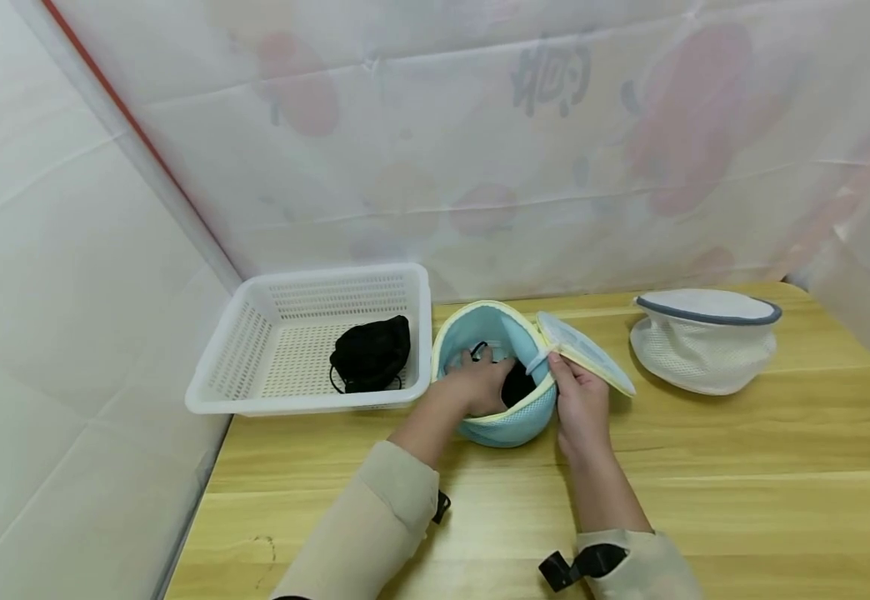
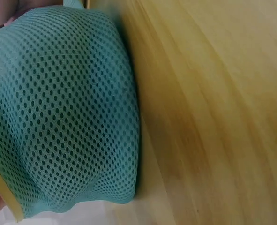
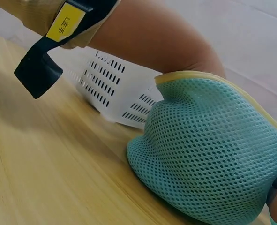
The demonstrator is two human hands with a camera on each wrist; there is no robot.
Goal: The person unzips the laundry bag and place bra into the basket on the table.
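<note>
A round light-blue mesh laundry bag (image 1: 510, 429) with yellow trim stands on the table, its lid (image 1: 585, 354) folded out to the right. My left hand (image 1: 476, 383) reaches down inside it, fingers spread against a black cloth piece (image 1: 519, 385) with a thin strap; the hand partly covers that cloth. At the bag's right rim, by the lid's hinge, my right hand (image 1: 581, 404) pinches the edge between thumb and fingers. The mesh side of the bag (image 2: 72, 108) fills much of the left wrist view. In the right wrist view the bag (image 3: 208, 145) hides the left hand.
Left of the bag stands a white plastic basket (image 1: 213, 400) holding a black rounded cloth piece (image 1: 371, 354) with thin straps. On the right sits a white mesh bag (image 1: 705, 354) with a grey-rimmed top. Covered walls (image 1: 480, 150) close off the table's back and sides.
</note>
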